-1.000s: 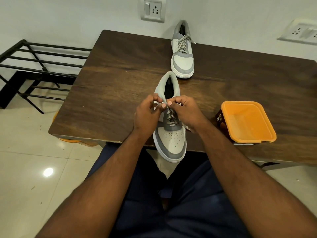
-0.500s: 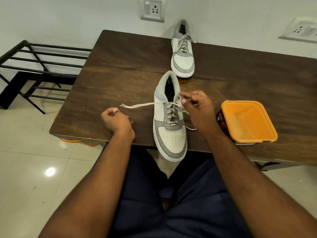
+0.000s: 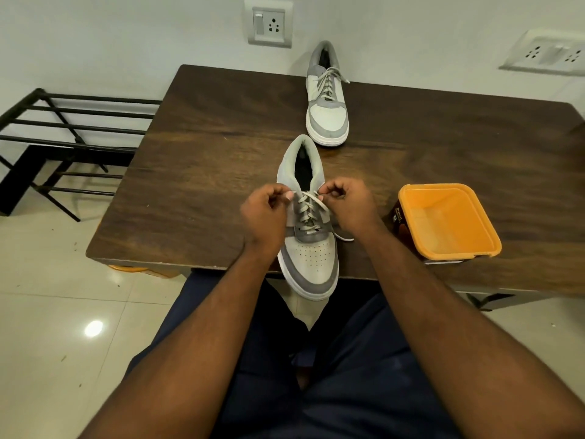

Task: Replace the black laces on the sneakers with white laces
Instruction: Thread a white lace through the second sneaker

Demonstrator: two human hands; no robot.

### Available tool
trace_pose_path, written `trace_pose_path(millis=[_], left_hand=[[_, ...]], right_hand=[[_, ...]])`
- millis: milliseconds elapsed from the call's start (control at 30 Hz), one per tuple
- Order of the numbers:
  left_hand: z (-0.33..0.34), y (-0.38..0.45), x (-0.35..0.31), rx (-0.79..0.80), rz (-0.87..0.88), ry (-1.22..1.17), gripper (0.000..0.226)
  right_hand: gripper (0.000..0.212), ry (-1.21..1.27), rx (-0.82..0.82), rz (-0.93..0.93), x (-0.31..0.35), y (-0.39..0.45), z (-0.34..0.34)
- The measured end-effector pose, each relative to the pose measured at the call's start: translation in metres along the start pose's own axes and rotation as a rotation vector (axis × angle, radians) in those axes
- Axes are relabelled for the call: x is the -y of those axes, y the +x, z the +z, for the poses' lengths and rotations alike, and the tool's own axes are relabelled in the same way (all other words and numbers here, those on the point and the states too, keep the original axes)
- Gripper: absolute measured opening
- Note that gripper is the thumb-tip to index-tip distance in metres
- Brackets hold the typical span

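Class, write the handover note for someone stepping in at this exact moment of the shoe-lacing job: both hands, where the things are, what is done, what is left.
Left hand: pinches one end of the white lace at the top eyelets of the near sneaker.
Right hand: pinches the other end.
Near sneaker: at the table front edge, toe overhanging it, laced up to the top, not tied.
Far sneaker: near the wall, already laced in white.
Orange tub: right of the near sneaker.
Done: no black laces in view.
Left: tie the near sneaker's lace ends.
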State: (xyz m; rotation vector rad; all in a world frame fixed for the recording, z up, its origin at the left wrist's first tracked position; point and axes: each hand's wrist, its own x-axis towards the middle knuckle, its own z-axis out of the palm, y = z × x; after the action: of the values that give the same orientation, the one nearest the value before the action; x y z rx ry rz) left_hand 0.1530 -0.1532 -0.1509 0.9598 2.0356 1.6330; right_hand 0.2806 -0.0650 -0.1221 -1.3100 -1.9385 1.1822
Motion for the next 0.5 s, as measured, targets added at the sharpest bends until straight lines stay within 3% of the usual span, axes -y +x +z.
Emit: trace_pose_path(millis=[200, 267, 367, 433, 500], left_hand=[[-0.058, 0.018, 0.027, -0.321, -0.189, 0.277, 0.004], [-0.057, 0.010, 0.018, -0.284, -0.130, 0.342, 0.011], [-0.039, -0.002, -0.003, -0.155, 0.156, 0.277, 0.023], [-0.023, -0.003, -0.011, -0.055, 0.250, 0.241, 0.024], [-0.013, -0.006, -0.014, -0.009, 0.202, 0.226, 0.025]], right_hand=[[0.015, -0.113, 0.019, -0.032, -0.001, 0.002, -0.005], [0.022, -0.188, 0.010, -0.085, 0.000, -0.001, -0.004], [0.025, -0.260, -0.128, -0.147, -0.004, -0.009, 0.005], [0.024, -0.169, -0.244, -0.070, -0.006, -0.019, 0.011], [0.015, 0.071, -0.296, 0.104, -0.005, -0.025, 0.022]])
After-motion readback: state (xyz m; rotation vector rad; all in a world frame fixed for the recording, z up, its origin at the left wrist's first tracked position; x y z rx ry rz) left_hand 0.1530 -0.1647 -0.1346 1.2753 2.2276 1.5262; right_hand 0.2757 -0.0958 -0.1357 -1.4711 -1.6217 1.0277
